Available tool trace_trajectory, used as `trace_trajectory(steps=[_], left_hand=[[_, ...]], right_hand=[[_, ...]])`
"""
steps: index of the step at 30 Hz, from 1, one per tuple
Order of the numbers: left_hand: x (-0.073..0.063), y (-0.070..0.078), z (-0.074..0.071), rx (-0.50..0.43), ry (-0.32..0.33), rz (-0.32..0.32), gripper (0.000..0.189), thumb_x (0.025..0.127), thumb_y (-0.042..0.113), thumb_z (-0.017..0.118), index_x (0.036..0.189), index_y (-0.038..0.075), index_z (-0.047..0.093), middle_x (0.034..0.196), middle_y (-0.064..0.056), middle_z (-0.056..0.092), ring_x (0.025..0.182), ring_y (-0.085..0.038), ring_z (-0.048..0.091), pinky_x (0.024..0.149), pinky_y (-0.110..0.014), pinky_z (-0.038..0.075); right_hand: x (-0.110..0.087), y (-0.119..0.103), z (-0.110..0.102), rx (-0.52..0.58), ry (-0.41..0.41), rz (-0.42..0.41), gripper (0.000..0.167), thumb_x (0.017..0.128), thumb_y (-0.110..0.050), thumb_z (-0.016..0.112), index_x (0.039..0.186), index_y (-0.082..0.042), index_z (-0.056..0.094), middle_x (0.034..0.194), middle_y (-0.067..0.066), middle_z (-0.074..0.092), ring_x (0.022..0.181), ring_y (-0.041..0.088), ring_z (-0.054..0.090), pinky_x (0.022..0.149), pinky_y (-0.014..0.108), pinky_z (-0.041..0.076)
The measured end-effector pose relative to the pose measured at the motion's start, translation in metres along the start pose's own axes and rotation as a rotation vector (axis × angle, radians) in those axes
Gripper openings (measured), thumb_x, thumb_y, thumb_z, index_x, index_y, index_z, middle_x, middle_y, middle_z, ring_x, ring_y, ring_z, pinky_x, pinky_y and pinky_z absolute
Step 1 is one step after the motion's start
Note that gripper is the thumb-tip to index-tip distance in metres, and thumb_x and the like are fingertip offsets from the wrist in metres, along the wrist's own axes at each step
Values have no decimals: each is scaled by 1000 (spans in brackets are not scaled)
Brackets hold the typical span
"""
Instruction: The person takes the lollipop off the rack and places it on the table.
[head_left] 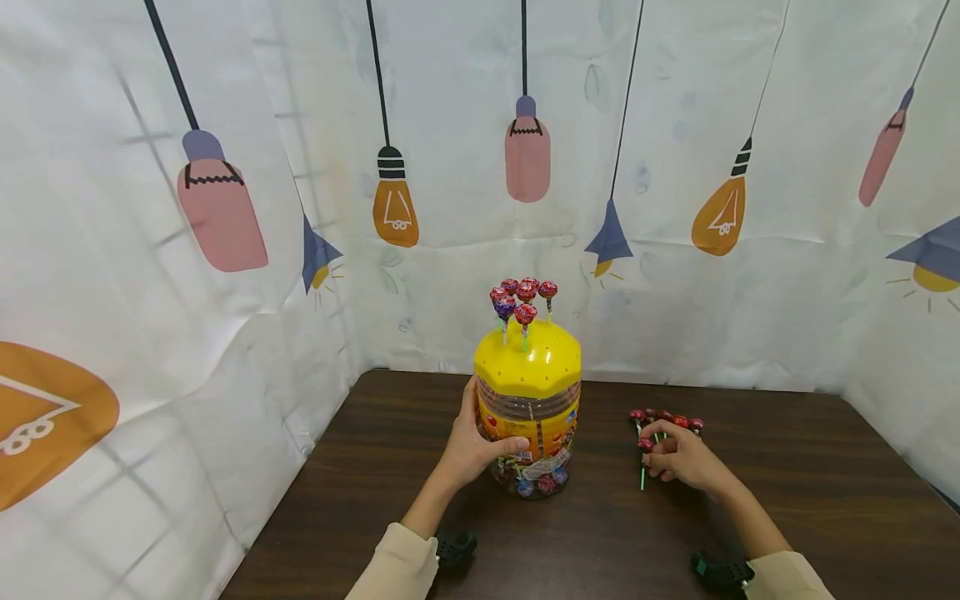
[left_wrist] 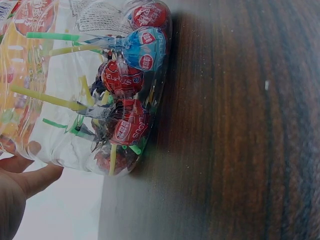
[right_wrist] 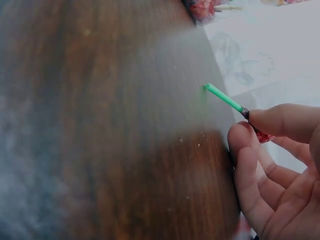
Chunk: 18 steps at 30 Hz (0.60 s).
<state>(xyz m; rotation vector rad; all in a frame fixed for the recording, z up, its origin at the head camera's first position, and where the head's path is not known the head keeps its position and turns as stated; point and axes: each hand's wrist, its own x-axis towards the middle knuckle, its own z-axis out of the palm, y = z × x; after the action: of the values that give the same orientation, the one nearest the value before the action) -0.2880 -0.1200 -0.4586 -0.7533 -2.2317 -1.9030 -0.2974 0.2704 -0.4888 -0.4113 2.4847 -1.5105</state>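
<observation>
A clear plastic jar [head_left: 551,429] with an orange-yellow label stands upright on the dark wooden table, capped by a yellow lid [head_left: 532,362]. Several wrapped lollipops [head_left: 527,290] stand with their sticks in the lid's top. My left hand [head_left: 474,446] holds the jar around its left side, thumb across the front. Through the jar's wall in the left wrist view, blue and red lollipops [left_wrist: 145,49] lie inside. Between thumb and forefinger, my right hand [head_left: 682,457] pinches a red lollipop [right_wrist: 225,97] by its wrapper near the green stick, which points down.
Just beyond my right hand, several red lollipops [head_left: 678,420] lie in a row on the table [head_left: 600,533]. A white curtain [head_left: 465,208] printed with hanging lamps rises behind the table and at its sides.
</observation>
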Motion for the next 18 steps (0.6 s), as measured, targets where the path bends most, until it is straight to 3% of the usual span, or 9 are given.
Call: trace_trajectory(steps=[18], left_hand=[[0,-1,1,-3,2,0,103,85,30,86,157,44,14,147,4,49,128,-19,57,108,-34,50]], right_hand=[[4,-3,-1,-66,-88,-18,34,98,-11,67,127,3,55,81,9,62,70,18,58,58,33,53]])
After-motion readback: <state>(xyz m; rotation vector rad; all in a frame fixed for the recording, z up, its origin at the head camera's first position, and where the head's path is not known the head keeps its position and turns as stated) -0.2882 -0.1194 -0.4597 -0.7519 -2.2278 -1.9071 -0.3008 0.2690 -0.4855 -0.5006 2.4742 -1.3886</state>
